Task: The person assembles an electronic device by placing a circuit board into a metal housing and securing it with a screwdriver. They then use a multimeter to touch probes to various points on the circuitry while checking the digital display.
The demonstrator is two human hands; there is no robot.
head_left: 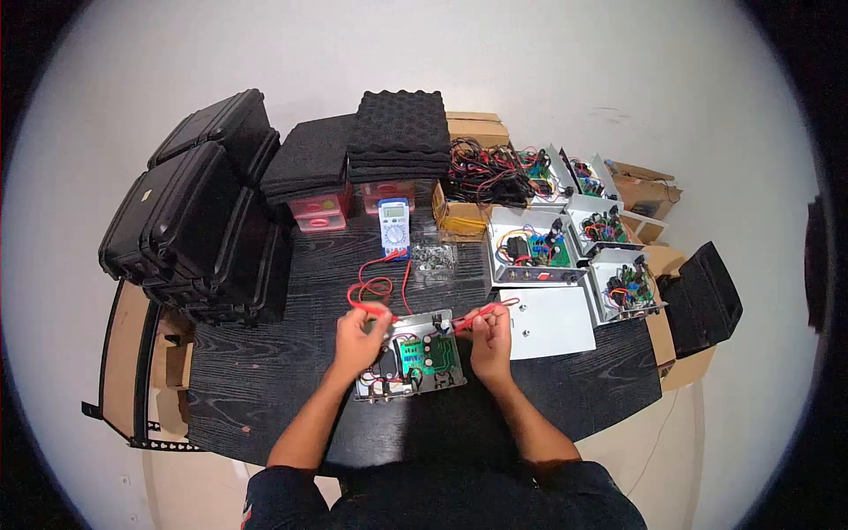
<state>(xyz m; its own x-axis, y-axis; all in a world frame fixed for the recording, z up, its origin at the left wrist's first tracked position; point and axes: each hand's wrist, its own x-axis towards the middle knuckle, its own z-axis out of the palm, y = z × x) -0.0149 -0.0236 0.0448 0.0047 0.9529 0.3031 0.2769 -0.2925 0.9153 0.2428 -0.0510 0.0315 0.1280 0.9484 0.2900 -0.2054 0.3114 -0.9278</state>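
Note:
In front of me on the dark table lies an open metal chassis (411,389) with a green circuit board (444,353), a black transformer-like part and wiring inside. My left hand (360,337) is closed on a red test probe (378,309) above the chassis's back left corner. At its back right corner, my right hand (491,340) pinches another red probe (481,313), its tip side pointing toward the board's edge. Whether either tip touches metal is too small to tell. Red leads run back to a blue and white multimeter (395,228) standing behind the chassis.
Several open chassis units (535,252) stand at the right, by a white panel (552,322). Behind are a box of cables (486,172), black foam sheets (399,128) and a bag of small parts (435,262). Black hard cases (181,212) are stacked at the left.

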